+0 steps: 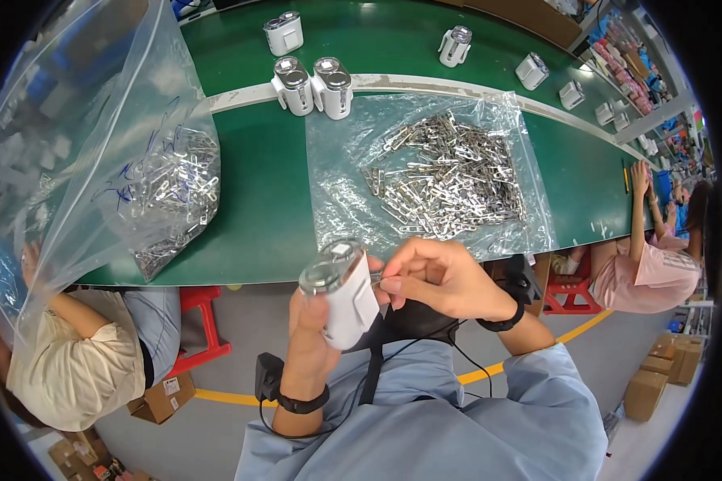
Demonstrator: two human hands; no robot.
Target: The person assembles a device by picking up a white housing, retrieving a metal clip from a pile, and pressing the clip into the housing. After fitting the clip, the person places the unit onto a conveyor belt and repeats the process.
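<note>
My left hand (309,341) is closed round a white cylindrical device (349,313) with a clear, shiny top, held tilted in front of the table edge. My right hand (445,276) pinches at the device's side with thumb and forefinger. A thin glint of metal shows at those fingertips, but its kind is mostly hidden. Just beyond the hands, a pile of small silver metal clips (457,176) is spread over a flat clear plastic bag (337,168).
Two similar white devices (333,88) stand by a pale rail (393,82) on the green table (257,176); several more sit farther back. At left, a big clear bag (96,152) holds more clips (180,184). People sit at left (76,361) and right (646,264).
</note>
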